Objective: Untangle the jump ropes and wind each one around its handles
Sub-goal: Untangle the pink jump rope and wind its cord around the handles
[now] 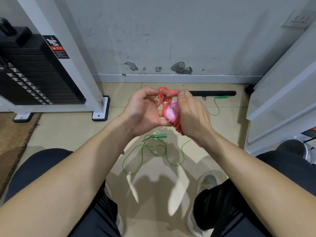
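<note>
Head view, the only one. At the centre of the frame your two hands meet around a red plastic jump rope (177, 125), coiled over its pale pink plastic handles (172, 111). Your left hand (143, 112) pinches a loose red loop at the top of the bundle. Your right hand (193, 115) curls round the coils and handles, thumb on top.

Below your hands, a thin green jump rope (165, 148) lies in slack loops on the beige tiled floor (68, 130). One green plastic handle (159, 136) sits just under your left wrist. The other lies towards the upper right, near a black bar (212, 93).

The pinched loop looks like the weak point. If it slips before it is tucked in, the springy coils will likely loosen off the handles. The green rope's loops also lie near your grey shoe (206, 182) at lower right, so shifting your foot could trap or re-knot it.
</note>
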